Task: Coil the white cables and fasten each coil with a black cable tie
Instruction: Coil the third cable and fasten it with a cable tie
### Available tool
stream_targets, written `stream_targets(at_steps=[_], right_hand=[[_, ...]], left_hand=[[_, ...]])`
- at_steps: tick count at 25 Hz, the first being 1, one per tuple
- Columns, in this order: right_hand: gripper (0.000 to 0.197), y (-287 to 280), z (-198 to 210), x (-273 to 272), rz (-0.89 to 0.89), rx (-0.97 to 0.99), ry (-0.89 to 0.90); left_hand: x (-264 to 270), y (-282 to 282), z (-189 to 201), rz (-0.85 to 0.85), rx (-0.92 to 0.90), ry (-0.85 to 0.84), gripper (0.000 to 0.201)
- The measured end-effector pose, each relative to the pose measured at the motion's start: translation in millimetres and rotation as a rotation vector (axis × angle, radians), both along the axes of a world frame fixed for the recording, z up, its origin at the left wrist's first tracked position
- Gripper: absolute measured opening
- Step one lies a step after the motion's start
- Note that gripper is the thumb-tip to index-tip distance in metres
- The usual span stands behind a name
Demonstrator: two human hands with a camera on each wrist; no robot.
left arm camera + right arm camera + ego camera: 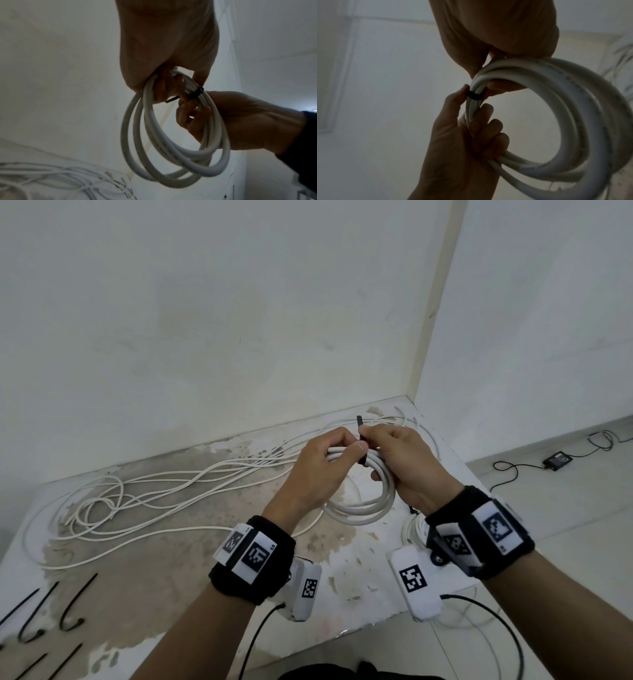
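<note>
A coil of white cable (370, 505) hangs in the air between both hands, above the table's far right part. My left hand (329, 457) grips the coil's top strands, thumb lying next to the black cable tie (362, 456). The tie is looped round the bundled strands, and its tail sticks up between the hands. My right hand (394, 453) pinches the tie, its lower fingers curled through the coil. The left wrist view shows the tie (195, 93) round the coil (154, 148). In the right wrist view the tie (474, 96) sits tight on the strands (573, 121).
Loose white cables (154, 491) sprawl over the stained table (171, 594) toward the wall corner. Several spare black ties (72, 607) lie at the front left. Another white coil (412, 529) shows under my right wrist. A black adapter (558, 460) with its cord lies on the floor at the right.
</note>
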State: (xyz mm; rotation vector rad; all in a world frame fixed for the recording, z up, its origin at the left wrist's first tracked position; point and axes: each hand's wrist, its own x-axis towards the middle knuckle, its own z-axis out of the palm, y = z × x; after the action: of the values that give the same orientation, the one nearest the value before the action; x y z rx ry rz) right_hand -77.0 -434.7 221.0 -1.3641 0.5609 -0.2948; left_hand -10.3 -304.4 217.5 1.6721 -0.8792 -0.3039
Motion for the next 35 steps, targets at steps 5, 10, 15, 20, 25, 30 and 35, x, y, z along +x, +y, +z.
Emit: stream_targets(at_steps=[5,10,15,20,25,30,35], right_hand=[[0.024,1.5,1.2,-1.4,-0.032,-0.170,-0.069],[0.027,3.9,5.2,-5.3,-0.043,-0.004,-0.111],[0.030,-13.6,2.9,-5.5,-0.012,-0.086,-0.051],[0.029,-13.5,-34.2,-29.3,0.112,-0.353,0.001],[0.017,-22.8,-76.7,-31.1,-0.186,-0.316,-0.061],[0.030,-27.0,-110.6,-42.3,-0.148,-0.460,0.015],[0.038,-24.4,-127.9,-61.0,-0.112,-0.382,-0.041]], left_hand=[[-11.7,-8.0,2.1,0.100,-0.005,0.097,0.026],[-8.2,-8.4,7.2,0.047,-0.025,0.145,0.025],[-10.0,-14.6,2.9,0.028,0.028,0.181,0.027],[7.1,-27.1,-30.0,0.299,-0.166,0.658,0.025],[-18.5,-43.3,-58.1,0.313,-0.022,0.581,0.034],[-29.8,-69.7,-79.7,0.383,-0.155,0.526,0.027],[-29.1,-90.8,-93.2,0.559,-0.255,1.050,0.033]])
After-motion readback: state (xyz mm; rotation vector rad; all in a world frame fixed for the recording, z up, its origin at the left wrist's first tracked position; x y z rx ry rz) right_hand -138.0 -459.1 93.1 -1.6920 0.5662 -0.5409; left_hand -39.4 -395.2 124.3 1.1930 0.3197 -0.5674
